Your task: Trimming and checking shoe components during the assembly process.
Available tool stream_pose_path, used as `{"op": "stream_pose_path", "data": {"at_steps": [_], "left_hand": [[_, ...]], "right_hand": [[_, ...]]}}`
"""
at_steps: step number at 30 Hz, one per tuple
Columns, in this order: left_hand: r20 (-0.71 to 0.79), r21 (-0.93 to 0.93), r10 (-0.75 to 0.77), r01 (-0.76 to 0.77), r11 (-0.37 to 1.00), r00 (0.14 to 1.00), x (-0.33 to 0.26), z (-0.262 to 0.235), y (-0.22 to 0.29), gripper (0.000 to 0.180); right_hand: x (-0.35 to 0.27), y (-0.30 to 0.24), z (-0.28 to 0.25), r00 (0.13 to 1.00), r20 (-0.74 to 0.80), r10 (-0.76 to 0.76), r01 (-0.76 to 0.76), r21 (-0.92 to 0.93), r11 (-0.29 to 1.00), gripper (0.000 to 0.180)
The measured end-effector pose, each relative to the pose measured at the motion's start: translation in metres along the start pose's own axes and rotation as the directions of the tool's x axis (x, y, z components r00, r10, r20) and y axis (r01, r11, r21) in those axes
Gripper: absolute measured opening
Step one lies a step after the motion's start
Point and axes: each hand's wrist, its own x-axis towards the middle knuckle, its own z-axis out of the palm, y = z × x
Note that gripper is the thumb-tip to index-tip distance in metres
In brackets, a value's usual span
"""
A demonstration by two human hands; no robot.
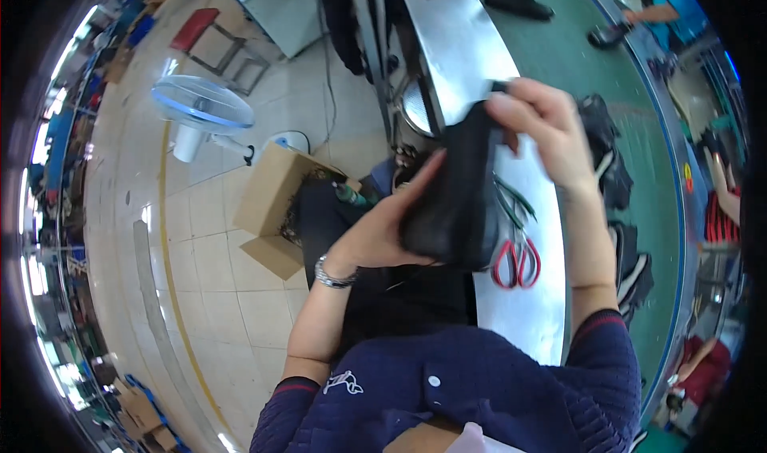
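A black boot (459, 201) is held up in front of my body, its edges slightly blurred. My left hand (383, 229) wraps round its lower left side, the fingertips hidden beneath it. At the upper end, the bent fingers and thumb of my right hand (547, 125) pinch the boot's top edge near a small dark tab. Just beyond the boot's right side, red-handled scissors (518, 263) lie on the metal bench (519, 325). A green-handled tool (515, 197) lies against them, partly covered by the boot.
To the left stand an open cardboard box (268, 189), a fan (200, 105) and a red stool (196, 29). A green bottle (349, 193) is near my lap. On the right, a green conveyor (631, 133) carries several black shoes. Other people sit beyond it.
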Motion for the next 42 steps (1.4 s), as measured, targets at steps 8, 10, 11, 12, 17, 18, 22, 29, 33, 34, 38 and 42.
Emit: {"op": "stream_pose_path", "data": {"at_steps": [8, 10, 11, 12, 17, 18, 22, 29, 33, 34, 38, 42], "left_hand": [[-0.193, -0.123, -0.122, 0.099, 0.987, 0.974, -0.080, 0.034, -0.070, 0.126], [-0.208, -0.167, -0.139, 0.105, 0.980, 0.968, -0.092, 0.036, -0.075, 0.127], [-0.224, -0.203, -0.151, 0.106, 0.973, 0.963, -0.096, 0.035, -0.077, 0.128], [-0.249, -0.238, -0.147, 0.086, 0.967, 0.957, -0.101, 0.033, -0.079, 0.130], [-0.378, -0.252, -0.150, 0.055, 0.966, 0.913, -0.122, 0.018, -0.069, 0.131], [-0.436, -0.362, -0.293, 0.133, 0.923, 0.851, -0.132, 0.010, -0.066, 0.124], [-0.553, -0.612, -0.467, 0.045, 0.790, 0.690, -0.195, -0.029, -0.092, 0.076], [-0.399, -0.763, -0.696, 0.205, 0.613, 0.597, -0.169, -0.052, -0.073, 0.057], [-0.334, -0.748, -0.696, 0.270, 0.606, 0.635, -0.130, -0.049, -0.073, 0.063], [-0.310, -0.759, -0.722, 0.296, 0.580, 0.619, -0.123, -0.049, -0.069, 0.066], [-0.306, -0.708, -0.719, 0.356, 0.610, 0.624, -0.108, -0.054, -0.094, 0.070], [-0.503, -0.415, -0.608, 0.445, 0.793, 0.614, -0.098, -0.049, -0.087, 0.056]], "right_hand": [[-0.039, 0.043, 0.055, 0.975, 0.185, 0.124, -0.157, 0.176, 0.972, 0.028], [-0.044, 0.060, 0.052, 0.992, 0.044, 0.121, -0.127, 0.228, 0.965, 0.033], [-0.048, 0.074, 0.047, 0.991, 0.050, 0.120, -0.129, 0.227, 0.965, 0.033], [-0.054, 0.094, 0.039, 0.992, -0.031, 0.120, -0.123, -0.175, 0.977, 0.035], [-0.109, 0.199, 0.006, 0.969, -0.234, 0.085, -0.248, -0.891, 0.379, 0.047], [-0.118, 0.213, 0.002, 0.956, -0.289, 0.057, -0.293, -0.917, 0.272, 0.049], [-0.121, 0.217, 0.001, 0.957, -0.281, 0.073, -0.285, -0.863, 0.416, 0.054], [-0.091, 0.186, -0.015, 0.906, -0.288, 0.311, -0.420, -0.715, 0.559, 0.049], [-0.088, 0.148, 0.014, 0.847, -0.194, 0.495, -0.523, -0.128, 0.843, 0.055], [-0.082, 0.123, 0.033, 0.822, -0.072, 0.565, -0.565, 0.022, 0.825, 0.061], [-0.051, 0.061, 0.083, 0.723, 0.298, 0.624, -0.684, 0.178, 0.708, 0.067], [-0.029, 0.040, 0.120, 0.631, 0.456, 0.627, -0.728, 0.068, 0.682, 0.064]]}}
